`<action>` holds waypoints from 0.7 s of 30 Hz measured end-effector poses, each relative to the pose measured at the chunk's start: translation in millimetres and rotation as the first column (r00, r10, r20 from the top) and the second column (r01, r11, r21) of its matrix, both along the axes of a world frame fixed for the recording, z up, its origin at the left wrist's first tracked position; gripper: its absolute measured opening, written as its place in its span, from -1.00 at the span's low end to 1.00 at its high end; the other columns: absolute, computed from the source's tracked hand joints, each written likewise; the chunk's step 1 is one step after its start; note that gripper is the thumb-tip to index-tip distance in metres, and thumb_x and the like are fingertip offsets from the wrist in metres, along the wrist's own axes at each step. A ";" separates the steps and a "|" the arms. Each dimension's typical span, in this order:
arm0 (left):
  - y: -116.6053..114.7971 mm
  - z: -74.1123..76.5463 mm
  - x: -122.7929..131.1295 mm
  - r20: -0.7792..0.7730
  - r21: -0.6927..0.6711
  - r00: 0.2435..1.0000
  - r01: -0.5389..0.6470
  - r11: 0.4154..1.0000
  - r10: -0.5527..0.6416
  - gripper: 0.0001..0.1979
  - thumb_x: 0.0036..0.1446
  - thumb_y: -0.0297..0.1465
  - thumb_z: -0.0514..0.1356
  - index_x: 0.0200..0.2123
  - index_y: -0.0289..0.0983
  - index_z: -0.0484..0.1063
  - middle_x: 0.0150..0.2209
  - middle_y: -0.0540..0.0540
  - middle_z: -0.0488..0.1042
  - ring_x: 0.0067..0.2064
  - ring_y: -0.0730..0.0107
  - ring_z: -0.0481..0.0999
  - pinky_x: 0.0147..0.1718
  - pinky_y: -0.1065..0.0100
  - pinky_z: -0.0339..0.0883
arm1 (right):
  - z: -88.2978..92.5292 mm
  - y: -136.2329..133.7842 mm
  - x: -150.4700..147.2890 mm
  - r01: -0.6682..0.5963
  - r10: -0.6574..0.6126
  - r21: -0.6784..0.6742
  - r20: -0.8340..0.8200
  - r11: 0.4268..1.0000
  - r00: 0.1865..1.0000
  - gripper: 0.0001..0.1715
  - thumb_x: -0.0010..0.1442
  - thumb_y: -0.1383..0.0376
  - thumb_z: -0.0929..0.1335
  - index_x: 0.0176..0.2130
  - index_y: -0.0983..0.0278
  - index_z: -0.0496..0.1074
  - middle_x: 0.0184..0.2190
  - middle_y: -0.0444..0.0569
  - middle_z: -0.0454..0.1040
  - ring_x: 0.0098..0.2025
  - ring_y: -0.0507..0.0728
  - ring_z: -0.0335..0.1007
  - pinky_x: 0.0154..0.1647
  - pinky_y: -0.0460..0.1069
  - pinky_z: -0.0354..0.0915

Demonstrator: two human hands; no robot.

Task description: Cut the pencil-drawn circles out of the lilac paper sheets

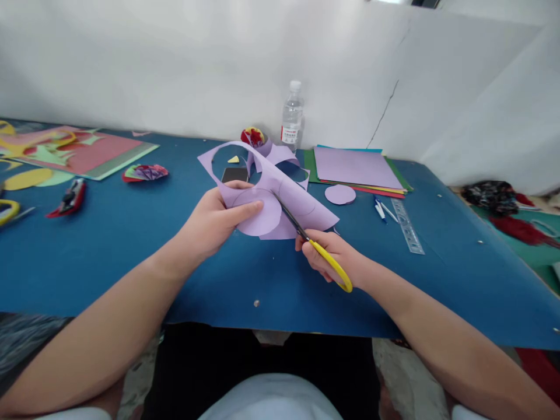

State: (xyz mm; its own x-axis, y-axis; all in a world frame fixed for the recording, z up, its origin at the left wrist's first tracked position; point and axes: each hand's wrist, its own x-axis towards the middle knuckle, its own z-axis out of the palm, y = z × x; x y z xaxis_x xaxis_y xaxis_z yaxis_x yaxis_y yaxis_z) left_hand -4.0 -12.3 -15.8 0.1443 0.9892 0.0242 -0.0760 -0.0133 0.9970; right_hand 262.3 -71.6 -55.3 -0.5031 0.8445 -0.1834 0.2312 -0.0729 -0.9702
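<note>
My left hand (221,216) pinches a sheet of purple paper (301,201), thumb on top, at a partly cut round piece. The sheet has a large round hole near its upper left corner and a drawn curve on its right part. In my right hand (332,256) is a pair of scissors (330,265) with yellow handles and dark blades. The blades reach into the paper along the edge of the round piece. A cut purple paper circle (340,194) lies on the table to the right. Behind the sheet, a dark flat object (235,174) is partly hidden.
A water bottle (291,119) stands by the wall, near a paper flower (252,137). Stacked coloured paper (354,166), pens (380,210) and a clear ruler (408,227) lie to the right. Leftward are another folded flower (145,172), a red stapler (69,199) and yellow-handled scissors (9,211).
</note>
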 end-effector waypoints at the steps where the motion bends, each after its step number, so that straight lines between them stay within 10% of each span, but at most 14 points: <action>1: 0.0 -0.2 0.2 0.011 -0.004 1.000 0.000 1.000 0.000 -0.41 -0.14 -0.16 0.74 -0.10 -0.22 0.66 -0.16 -0.12 0.77 -0.18 0.18 0.75 -0.18 0.29 0.61 | 0.5 -0.3 -0.5 0.009 -0.009 -0.004 0.005 1.000 1.000 -0.14 0.31 -0.53 0.40 -0.13 0.18 0.39 -0.53 -0.30 0.22 -0.61 0.01 0.15 -0.62 -0.07 0.23; 21: -4.2 -6.0 11.0 0.076 -0.090 0.995 0.072 0.993 -0.066 -0.53 -0.20 -0.14 0.76 -0.31 -0.28 0.77 -0.37 -0.09 0.69 -0.37 0.39 0.56 -0.42 0.40 0.42 | -5.4 3.1 -1.1 0.037 -0.033 0.079 -0.059 0.996 0.998 -0.12 0.30 -0.54 0.40 -0.12 0.20 0.41 -0.58 -0.32 0.23 -0.66 -0.02 0.13 -0.65 -0.08 0.22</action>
